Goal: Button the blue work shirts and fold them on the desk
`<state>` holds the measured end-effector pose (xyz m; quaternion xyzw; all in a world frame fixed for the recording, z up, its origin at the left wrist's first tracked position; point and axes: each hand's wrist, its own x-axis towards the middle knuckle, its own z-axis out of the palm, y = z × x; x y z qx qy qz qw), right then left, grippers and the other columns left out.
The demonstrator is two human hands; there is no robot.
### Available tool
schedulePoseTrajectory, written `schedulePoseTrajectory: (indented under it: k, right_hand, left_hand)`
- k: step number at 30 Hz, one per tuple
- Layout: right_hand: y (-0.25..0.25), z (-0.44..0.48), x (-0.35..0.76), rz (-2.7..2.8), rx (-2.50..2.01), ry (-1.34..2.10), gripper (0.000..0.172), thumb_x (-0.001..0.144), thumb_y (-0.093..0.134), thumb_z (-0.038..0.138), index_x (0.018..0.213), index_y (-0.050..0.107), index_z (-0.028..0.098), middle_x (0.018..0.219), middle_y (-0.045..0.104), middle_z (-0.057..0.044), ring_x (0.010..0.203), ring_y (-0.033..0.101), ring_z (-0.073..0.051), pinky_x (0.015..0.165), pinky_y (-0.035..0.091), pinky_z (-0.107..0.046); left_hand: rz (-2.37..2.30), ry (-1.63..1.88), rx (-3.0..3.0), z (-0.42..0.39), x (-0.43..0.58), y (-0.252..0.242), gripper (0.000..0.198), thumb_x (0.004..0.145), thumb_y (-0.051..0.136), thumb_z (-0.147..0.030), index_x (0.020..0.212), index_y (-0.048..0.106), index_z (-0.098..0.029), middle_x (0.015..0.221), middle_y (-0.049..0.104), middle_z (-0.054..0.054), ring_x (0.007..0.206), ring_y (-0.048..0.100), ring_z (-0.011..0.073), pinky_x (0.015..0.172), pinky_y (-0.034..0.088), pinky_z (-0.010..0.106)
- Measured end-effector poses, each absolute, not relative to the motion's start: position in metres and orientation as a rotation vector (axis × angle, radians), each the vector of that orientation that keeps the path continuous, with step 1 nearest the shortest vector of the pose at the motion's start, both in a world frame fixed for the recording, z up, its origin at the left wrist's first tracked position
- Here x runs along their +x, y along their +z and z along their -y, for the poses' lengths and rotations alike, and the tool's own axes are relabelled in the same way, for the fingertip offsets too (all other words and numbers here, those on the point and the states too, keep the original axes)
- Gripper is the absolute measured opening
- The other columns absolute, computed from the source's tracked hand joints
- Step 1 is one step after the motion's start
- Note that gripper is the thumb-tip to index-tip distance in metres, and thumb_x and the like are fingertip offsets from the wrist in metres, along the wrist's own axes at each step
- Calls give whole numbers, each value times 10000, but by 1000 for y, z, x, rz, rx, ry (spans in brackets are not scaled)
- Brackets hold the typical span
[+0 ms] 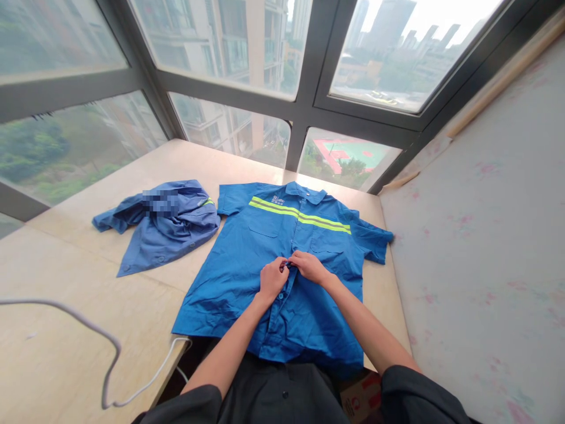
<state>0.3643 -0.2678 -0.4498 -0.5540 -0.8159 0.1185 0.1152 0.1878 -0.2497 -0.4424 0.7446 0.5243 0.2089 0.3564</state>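
A blue short-sleeved work shirt (247, 259) with a yellow-green reflective stripe across the chest lies flat, front up, on a pale wooden table (66, 347), collar away from me. Both hands meet at the shirt's middle button strip. My left hand (272, 279) is closed in a pinch on the placket fabric. My right hand (309, 266) is closed in a pinch on the same strip, fingertips touching those of the left. A button between the fingers is too small to make out.
A second blue shirt (163, 227) lies crumpled to the left of the flat one. A white cable (108, 347) loops over the table's near left edge. Large windows run behind the table. A pale floral-patterned wall (485, 247) rises on the right.
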Motion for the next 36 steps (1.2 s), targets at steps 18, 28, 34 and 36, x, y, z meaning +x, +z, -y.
schedulePoseTrajectory:
  k: [18,28,34,36]
  right_hand:
    - [-446,280,343,2030,-1692,246,219,956,496,184,1128,630,204,1158,597,-91,1024,586,-192,864,469,-281]
    - [-434,289,330,2069,-1975,266,186,940,604,353,1022,699,217,936,655,-58,897,622,-186,757,424,-274]
    - [-425,281,318,2061,-2121,261,167,932,585,317,922,694,192,878,659,-75,839,625,-197,712,421,-280]
    - [-427,282,318,2037,-2107,258,163,932,581,312,922,694,195,872,662,-67,821,624,-188,707,428,-272]
  left_hand:
    - [-1244,617,1596,228,184,-457,213,754,626,-90,919,716,-189,880,762,32,829,714,160,782,541,259]
    - [-1206,583,1536,218,182,-465,199,732,672,-128,923,720,-154,727,740,18,684,697,148,685,539,243]
    - [-1243,574,1628,218,181,-461,154,770,636,-168,897,722,-156,726,731,11,676,682,145,672,526,243]
    - [-1261,580,1673,221,182,-458,145,788,626,-181,896,721,-163,761,735,14,704,682,146,697,521,246]
